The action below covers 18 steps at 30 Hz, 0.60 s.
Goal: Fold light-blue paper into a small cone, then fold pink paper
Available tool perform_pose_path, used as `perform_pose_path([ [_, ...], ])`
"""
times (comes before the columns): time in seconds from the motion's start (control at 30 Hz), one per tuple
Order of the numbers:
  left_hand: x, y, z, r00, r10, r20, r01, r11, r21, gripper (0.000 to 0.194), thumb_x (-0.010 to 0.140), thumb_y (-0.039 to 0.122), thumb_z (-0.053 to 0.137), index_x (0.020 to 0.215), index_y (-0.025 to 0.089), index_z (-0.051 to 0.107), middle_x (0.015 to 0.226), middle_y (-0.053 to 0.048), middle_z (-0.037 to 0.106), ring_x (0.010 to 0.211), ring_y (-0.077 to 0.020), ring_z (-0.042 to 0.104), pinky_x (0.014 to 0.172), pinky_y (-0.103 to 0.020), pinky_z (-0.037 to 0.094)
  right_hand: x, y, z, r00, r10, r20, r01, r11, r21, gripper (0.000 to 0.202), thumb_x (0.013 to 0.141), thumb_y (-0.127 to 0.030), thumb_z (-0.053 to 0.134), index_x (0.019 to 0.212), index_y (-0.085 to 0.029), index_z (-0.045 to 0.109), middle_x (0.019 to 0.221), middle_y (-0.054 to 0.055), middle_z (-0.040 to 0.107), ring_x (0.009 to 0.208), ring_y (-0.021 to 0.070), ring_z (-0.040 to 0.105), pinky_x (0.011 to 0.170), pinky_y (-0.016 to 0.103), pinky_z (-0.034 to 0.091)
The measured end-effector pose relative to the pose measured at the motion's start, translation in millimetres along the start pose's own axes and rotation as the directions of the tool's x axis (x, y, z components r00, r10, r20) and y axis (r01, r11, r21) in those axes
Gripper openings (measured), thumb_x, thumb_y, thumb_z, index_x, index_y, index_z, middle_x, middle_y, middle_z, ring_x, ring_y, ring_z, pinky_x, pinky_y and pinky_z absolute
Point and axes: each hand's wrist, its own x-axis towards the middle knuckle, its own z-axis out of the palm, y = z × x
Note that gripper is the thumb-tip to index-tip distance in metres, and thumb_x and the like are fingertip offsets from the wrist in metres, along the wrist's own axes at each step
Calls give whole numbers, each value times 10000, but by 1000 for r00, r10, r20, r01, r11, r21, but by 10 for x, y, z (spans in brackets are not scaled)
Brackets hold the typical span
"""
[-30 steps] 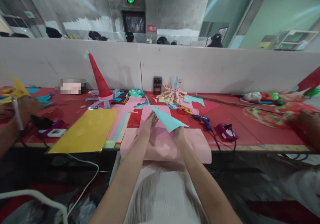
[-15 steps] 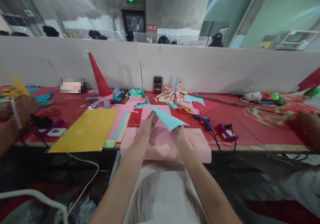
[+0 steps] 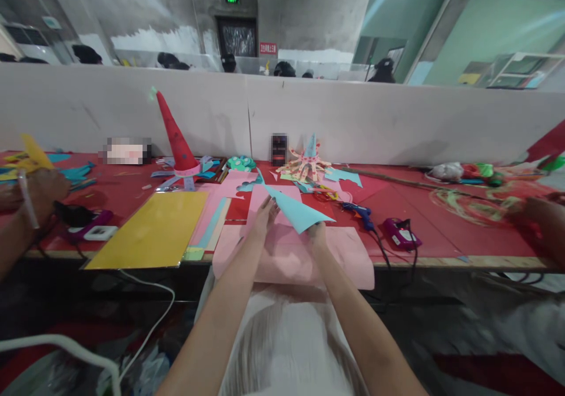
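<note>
A light blue paper cone (image 3: 300, 210) is held between my two hands above the pink sheets (image 3: 286, 260), its pointed end toward the upper left. My left hand (image 3: 266, 212) is closed on its left side near the tip. At the wide lower right end, my right hand (image 3: 315, 231) grips the paper, with its fingers partly hidden by the cone. Behind the cone stands a small blue cone with a fringed pink base (image 3: 310, 155). Scissors (image 3: 325, 193) and a blue glue gun (image 3: 359, 212) lie to the right.
A yellow sheet (image 3: 154, 228) and a tall red cone (image 3: 176, 137) are on the left. A purple device (image 3: 401, 234) with a cord sits right. Other people's hands (image 3: 39, 193) work at the far left, and another hand (image 3: 541, 216) at the far right.
</note>
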Motion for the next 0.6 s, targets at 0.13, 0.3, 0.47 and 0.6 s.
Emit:
perform_pose_path([
  [0.13, 1, -5, -13, 998, 21, 64, -21, 1000, 8, 225, 718, 148, 602, 938, 192, 610, 904, -28, 663, 859, -130, 606, 844, -261, 420, -8, -19, -5, 1000, 25, -10, -25, 1000, -9, 204, 622, -250, 443, 737, -150, 580, 652, 39, 626, 747, 190, 567, 680, 308, 472],
  [0.3, -18, 10, 12, 998, 30, 57, -29, 999, -14, 179, 722, 134, 591, 893, 182, 617, 831, -17, 667, 760, -109, 615, 804, -246, 436, -8, -10, -6, 1000, 29, 0, -29, 999, 19, 228, 627, -260, 450, 782, -162, 585, 713, 55, 643, 773, 195, 573, 683, 317, 479],
  [0.47, -24, 17, 24, 1000, 5, 11, -6, 1000, 3, 203, 723, 163, 596, 924, 184, 608, 882, -31, 661, 859, -137, 607, 862, -278, 409, -2, 0, 13, 999, 40, 27, -42, 997, 67, 291, 650, -284, 409, 854, -171, 584, 757, 39, 646, 798, 183, 591, 696, 325, 489],
  [0.6, -31, 21, 30, 1000, 7, -4, -7, 1000, -5, 180, 731, 163, 588, 908, 175, 610, 915, -39, 658, 899, -142, 596, 875, -279, 404, 13, 4, 58, 996, 60, 60, -67, 990, 125, 312, 664, -309, 404, 880, -171, 583, 786, 38, 653, 805, 182, 602, 699, 325, 497],
])
